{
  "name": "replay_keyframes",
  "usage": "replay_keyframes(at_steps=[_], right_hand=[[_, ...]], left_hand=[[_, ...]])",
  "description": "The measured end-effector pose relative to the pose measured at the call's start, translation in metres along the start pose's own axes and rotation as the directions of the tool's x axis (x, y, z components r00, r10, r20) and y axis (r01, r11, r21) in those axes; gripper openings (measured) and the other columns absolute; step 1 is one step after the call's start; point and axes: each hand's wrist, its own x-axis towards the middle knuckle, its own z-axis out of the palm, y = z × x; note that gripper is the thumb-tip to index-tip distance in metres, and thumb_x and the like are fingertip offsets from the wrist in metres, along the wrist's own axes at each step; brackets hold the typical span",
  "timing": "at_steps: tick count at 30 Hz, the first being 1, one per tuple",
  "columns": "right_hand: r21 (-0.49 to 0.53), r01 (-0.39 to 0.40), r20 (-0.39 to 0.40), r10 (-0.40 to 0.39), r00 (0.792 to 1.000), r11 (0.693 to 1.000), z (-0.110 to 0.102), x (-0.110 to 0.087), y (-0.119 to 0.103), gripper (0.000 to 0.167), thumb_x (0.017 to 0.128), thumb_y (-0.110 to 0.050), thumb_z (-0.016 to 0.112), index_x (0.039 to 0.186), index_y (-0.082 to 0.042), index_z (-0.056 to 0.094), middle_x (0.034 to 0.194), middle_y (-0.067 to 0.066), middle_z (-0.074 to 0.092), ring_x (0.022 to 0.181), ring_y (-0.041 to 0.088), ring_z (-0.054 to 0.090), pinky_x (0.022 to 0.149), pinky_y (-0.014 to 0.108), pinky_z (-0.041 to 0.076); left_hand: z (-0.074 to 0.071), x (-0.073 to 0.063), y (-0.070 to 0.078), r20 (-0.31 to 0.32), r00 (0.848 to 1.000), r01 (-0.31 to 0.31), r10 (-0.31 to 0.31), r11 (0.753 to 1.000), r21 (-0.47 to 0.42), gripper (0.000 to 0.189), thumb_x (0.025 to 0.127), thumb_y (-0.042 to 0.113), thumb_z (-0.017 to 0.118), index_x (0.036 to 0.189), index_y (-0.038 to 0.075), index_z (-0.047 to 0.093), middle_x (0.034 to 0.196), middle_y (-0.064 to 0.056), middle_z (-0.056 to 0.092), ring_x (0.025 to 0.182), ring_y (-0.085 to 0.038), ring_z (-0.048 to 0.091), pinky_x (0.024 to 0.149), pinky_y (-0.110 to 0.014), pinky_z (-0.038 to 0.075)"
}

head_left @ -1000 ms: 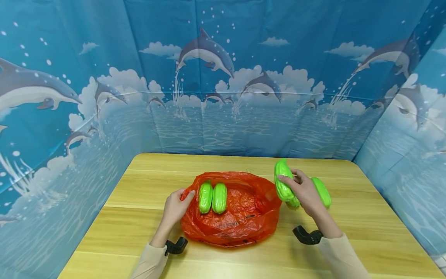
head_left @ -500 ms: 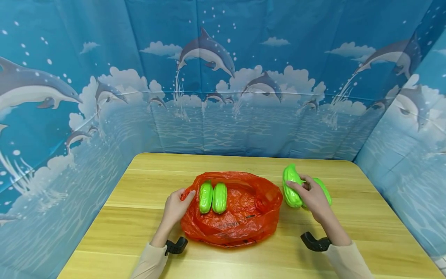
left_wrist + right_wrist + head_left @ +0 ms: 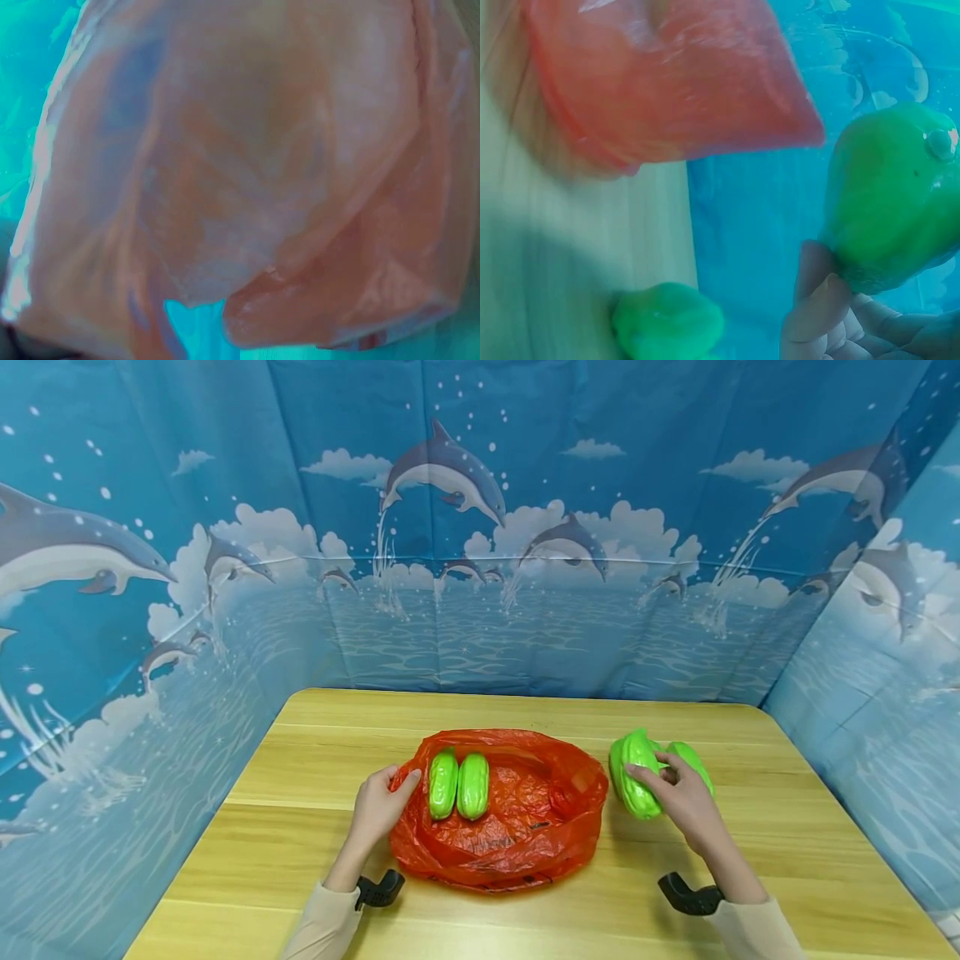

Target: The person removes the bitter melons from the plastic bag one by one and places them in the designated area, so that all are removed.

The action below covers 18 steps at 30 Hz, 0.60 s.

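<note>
Left hand (image 3: 381,806) pinches bag (image 3: 517,860) at left rim; right hand (image 3: 686,797) grips gourd (image 3: 637,790) right of bag, long axis roughly near-to-far.

A crinkled, gaping red bag (image 3: 517,867) is pinched at left by the left hand (image 3: 380,802); two glossy green gourds (image 3: 443,783) are laid side by side in its left part; at right, another gourd (image 3: 638,781) is gripped by the right hand (image 3: 688,797); farther right, one more gourd (image 3: 693,757) is partly covered.
</note>
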Motion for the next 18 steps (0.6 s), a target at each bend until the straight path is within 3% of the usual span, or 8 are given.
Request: replay_keyframes(at_steps=[6,18], right_hand=[[-0.054,-0.019,0.014,0.019,1.0,0.998,-0.001,-0.001,0.01,0.091,0.088,-0.057,0.057,0.145,0.005,0.022,0.132,0.027,0.038,0.113,0.035,0.042,0.08,0.041,0.043],[-0.105,-0.027,0.014,0.029,0.999,0.994,0.001,0.0,0.027,0.089,0.085,-0.055,0.062,0.143,0.004,0.028,0.115,0.021,0.048,0.092,0.028,0.047,0.067,0.034,0.044]], left_hand=[[0.0,-0.001,0.0,0.008,1.0,0.02,-0.019,1.0,-0.01,0.031,0.092,0.026,0.063,0.068,0.008,0.054,0.056,0.0,0.045,0.05,-0.015,0.048,0.045,-0.024,0.039],[0.0,0.0,0.0,0.012,1.0,0.016,-0.016,1.0,-0.009,0.032,0.092,0.026,0.063,0.068,0.008,0.053,0.056,0.0,0.043,0.05,-0.014,0.046,0.045,-0.025,0.038]])
